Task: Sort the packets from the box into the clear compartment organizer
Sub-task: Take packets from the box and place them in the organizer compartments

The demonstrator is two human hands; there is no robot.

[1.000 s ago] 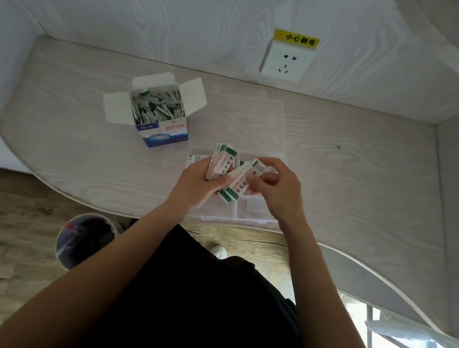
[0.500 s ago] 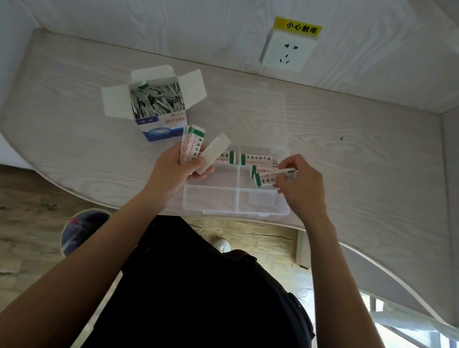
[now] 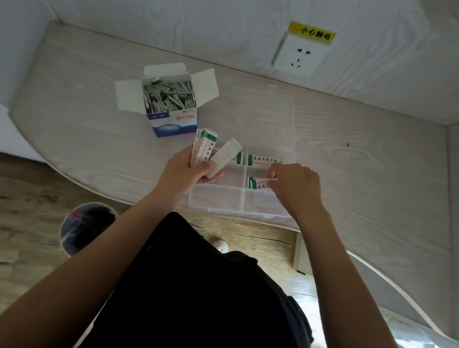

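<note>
Both hands are over the near edge of the desk (image 3: 81, 104). From where I watch, my left hand (image 3: 186, 170) grips a small fan of packets (image 3: 202, 147) upright, fingers curled round their lower ends, with one blank white packet (image 3: 224, 157) tilted out to the right of the bunch. Just behind that hand stands the open box (image 3: 170, 102), flaps spread, packed with more packets standing on end. Right of the left hand lies the clear compartment organizer (image 3: 217, 199), its lid (image 3: 262, 118) folded back flat on the desk. One printed packet (image 3: 265, 161) lies in the far right compartment. My right hand (image 3: 296, 188) is over the middle right compartment, fingertips pinching a single packet (image 3: 260, 183) at its right end, low in that compartment; whether it touches the floor I cannot tell. On the wall behind is a socket (image 3: 299, 56) under a yellow label (image 3: 311, 32).
</note>
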